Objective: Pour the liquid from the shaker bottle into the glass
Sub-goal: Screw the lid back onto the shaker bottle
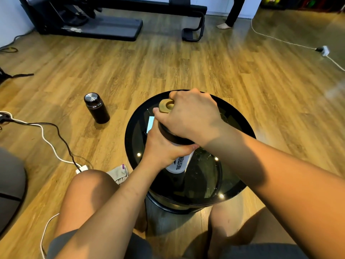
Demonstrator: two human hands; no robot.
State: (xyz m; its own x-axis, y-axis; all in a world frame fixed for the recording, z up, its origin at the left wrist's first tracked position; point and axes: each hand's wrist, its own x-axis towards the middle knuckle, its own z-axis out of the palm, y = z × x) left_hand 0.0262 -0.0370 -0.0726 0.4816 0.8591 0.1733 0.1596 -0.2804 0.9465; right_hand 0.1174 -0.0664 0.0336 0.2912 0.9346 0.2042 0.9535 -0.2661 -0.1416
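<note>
While the left hand [160, 148] clasps the upright shaker bottle [180, 162], the right hand [192, 116] grips its lid [166, 105] at twelve o'clock; no glass shows.

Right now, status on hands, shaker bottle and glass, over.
Left hand grips shaker bottle body, right hand on its black lid. Bottle upright on round black table. No glass in view.
</note>
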